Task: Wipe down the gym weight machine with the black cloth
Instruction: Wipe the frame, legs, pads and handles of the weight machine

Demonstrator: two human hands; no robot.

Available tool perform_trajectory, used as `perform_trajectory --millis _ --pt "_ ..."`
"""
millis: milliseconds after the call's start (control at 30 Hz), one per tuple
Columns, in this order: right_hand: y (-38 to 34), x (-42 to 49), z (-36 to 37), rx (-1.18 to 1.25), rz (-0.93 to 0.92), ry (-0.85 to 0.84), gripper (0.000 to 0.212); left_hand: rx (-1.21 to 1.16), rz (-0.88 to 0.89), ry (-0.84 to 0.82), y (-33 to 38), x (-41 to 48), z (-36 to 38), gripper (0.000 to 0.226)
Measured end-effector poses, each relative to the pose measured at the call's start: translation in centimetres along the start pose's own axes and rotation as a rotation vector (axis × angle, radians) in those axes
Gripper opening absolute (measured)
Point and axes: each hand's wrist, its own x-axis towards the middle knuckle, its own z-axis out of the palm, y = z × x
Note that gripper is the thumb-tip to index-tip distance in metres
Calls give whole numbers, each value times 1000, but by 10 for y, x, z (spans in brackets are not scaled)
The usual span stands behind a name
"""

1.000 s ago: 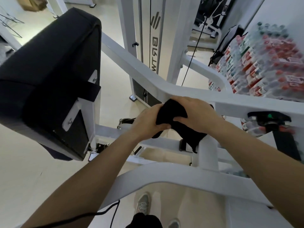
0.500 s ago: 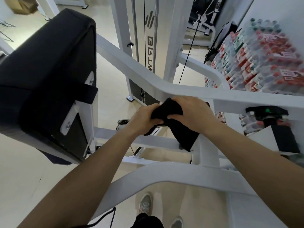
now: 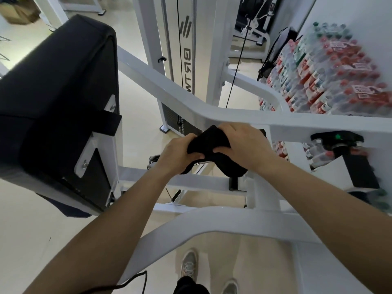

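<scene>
The black cloth (image 3: 209, 143) has been bunched a little more tightly between the fingers (image 3: 191, 138) of the left hand (image 3: 176, 153) and those of the right hand (image 3: 246, 145). Its loose end, hanging below the right fingers, has been drawn up and is seen shorter and broader than before. Both hands have been shifted very slightly up and leftward in the view.

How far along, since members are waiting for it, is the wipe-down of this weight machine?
Done: no surface visibly shows as wiped. In hand: the left hand and right hand both grip the bunched black cloth just below the white frame bar. Left: seemingly the frame bar and the black pad.
</scene>
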Motion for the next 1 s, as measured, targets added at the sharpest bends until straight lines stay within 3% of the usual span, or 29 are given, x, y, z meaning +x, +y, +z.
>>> perform_trajectory --millis 200,533,767,900,1000 --pt "31 -17 -16 48 -26 -102 50 -154 34 24 39 5 4 50" --pt "7 -7 0 14 -14 34 45 -27 -19 8 28 -4 -15 41" --pt "22 -19 -29 126 -33 111 22 37 118 75 67 -11 -47 42" --pt "24 -27 -44 105 -31 173 19 89 200 80 87 -17 -54 29" --pt "32 -36 -53 188 38 259 16 72 226 198 111 -13 -58 18"
